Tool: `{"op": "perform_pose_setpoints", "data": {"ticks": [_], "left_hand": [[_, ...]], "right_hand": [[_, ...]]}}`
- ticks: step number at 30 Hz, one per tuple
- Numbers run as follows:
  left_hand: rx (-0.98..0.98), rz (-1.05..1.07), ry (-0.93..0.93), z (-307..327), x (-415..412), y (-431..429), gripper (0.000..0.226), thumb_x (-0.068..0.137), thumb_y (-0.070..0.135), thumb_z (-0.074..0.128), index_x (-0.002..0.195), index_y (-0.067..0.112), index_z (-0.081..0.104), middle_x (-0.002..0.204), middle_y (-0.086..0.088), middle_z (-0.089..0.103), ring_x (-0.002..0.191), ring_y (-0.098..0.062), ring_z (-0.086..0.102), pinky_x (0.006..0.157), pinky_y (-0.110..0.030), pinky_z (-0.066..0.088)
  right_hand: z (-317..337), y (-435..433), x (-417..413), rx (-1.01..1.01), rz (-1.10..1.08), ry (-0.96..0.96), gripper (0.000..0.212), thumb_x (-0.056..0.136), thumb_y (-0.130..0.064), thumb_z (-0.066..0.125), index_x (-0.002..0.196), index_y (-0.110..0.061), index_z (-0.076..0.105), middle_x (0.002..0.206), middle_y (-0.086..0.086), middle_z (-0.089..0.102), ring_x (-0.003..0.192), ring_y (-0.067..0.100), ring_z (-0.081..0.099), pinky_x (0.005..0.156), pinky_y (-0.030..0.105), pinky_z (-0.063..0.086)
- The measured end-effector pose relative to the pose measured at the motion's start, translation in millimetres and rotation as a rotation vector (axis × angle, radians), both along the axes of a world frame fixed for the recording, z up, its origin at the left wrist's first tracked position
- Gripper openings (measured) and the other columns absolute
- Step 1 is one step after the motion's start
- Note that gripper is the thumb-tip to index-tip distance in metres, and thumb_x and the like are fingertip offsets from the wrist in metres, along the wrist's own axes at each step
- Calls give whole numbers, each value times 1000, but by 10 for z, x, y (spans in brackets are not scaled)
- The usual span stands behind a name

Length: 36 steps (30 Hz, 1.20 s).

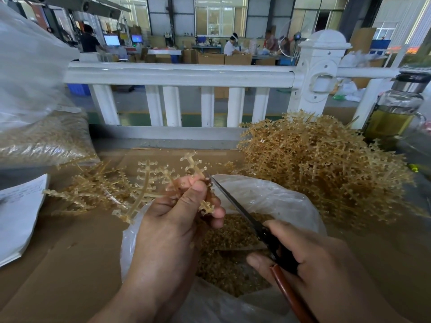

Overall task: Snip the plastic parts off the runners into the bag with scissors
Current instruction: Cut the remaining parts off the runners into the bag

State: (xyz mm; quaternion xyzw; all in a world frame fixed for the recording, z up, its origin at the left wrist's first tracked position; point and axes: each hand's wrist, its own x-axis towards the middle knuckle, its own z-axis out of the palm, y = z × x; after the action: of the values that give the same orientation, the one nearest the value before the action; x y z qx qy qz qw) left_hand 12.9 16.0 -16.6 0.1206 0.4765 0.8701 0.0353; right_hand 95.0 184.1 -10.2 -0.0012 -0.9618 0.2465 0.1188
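My left hand (177, 213) pinches a translucent amber runner (149, 180) with small parts on its branches, holding it above the open clear plastic bag (275, 194). The bag holds a heap of snipped parts (231, 231). My right hand (310, 257) grips scissors (238, 207) with red-brown handles. The blade tips touch the runner right beside my left thumb.
A big pile of uncut runners (321, 164) lies at the right on the cardboard-covered table (70, 257). Stripped runners (93, 192) lie at the left, below a filled bag (42, 136). Papers (18, 213) sit far left, a glass bottle (394, 113) far right, a white railing (177, 75) behind.
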Motion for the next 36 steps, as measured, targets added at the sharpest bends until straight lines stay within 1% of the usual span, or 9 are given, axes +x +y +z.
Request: {"op": "perform_pose_setpoints", "data": {"ticks": [3, 6, 12, 16, 21, 25, 28, 30, 36], "left_hand": [[14, -8, -22, -17, -12, -15, 13, 88, 29, 74, 81, 18, 73, 75, -9, 62, 67, -18, 63, 56, -26, 53], [42, 2, -45, -21, -23, -25, 15, 85, 31, 76, 84, 17, 72, 76, -8, 62, 68, -17, 63, 57, -25, 53], [96, -1, -44, -9, -27, -5, 21, 79, 22, 72, 99, 13, 69, 71, -5, 58, 62, -15, 58, 55, -23, 52], [99, 8, -33, 19, -38, -23, 23, 74, 18, 85, 94, 20, 75, 72, -2, 59, 63, -14, 59, 56, -23, 53], [111, 34, 25, -14, -46, -40, 4, 84, 22, 73, 81, 23, 75, 72, 0, 59, 65, -12, 59, 59, -24, 52], [80, 95, 20, -30, -43, -36, 11, 83, 28, 70, 80, 17, 73, 73, -3, 61, 66, -13, 62, 58, -24, 54], [28, 134, 47, -33, -27, -37, 14, 95, 14, 62, 90, 4, 70, 71, 0, 61, 67, -3, 64, 63, -18, 54], [-15, 146, 52, -50, -6, -14, 26, 100, 5, 53, 82, 10, 72, 68, 1, 61, 66, -3, 63, 63, -19, 54], [-31, 120, 34, -12, 31, 34, 32, 100, 12, 53, 71, 5, 64, 70, -7, 62, 63, -14, 60, 57, -25, 53]], "right_hand": [[-18, -5, -7, -53, 11, -17, 63, 67, -93, 33, 110, -51, 52, 92, -28, 64, 88, -13, 58, 73, 7, 46], [-35, 7, -21, -64, 11, -26, 74, 57, -101, 21, 114, -58, 44, 107, -40, 54, 94, -20, 53, 72, 2, 44], [-80, 17, -25, -15, 19, -18, 73, 58, -98, 20, 122, -65, 30, 95, -53, 47, 100, -28, 43, 73, -4, 37], [-76, 16, -31, -22, 6, -10, 69, 60, -96, 25, 119, -62, 36, 92, -43, 55, 98, -24, 47, 75, -3, 37], [-56, 16, -27, -69, 6, -12, 71, 63, -97, 25, 116, -55, 47, 101, -37, 57, 92, -18, 54, 76, 2, 42], [-66, -3, -19, -8, 24, -32, 75, 61, -98, 22, 128, -65, 27, 115, -48, 40, 105, -25, 42, 76, -3, 38], [-83, -18, -17, 34, 44, -40, 79, 60, -99, 16, 130, -64, 23, 114, -43, 44, 101, -22, 47, 70, -1, 40], [-74, -24, -16, 40, 40, -39, 79, 59, -98, 16, 130, -64, 19, 109, -39, 50, 96, -20, 50, 70, 0, 41], [-49, -28, -2, 22, 24, -46, 74, 66, -95, 24, 130, -58, 34, 100, -35, 58, 88, -14, 58, 68, 2, 43]]}}
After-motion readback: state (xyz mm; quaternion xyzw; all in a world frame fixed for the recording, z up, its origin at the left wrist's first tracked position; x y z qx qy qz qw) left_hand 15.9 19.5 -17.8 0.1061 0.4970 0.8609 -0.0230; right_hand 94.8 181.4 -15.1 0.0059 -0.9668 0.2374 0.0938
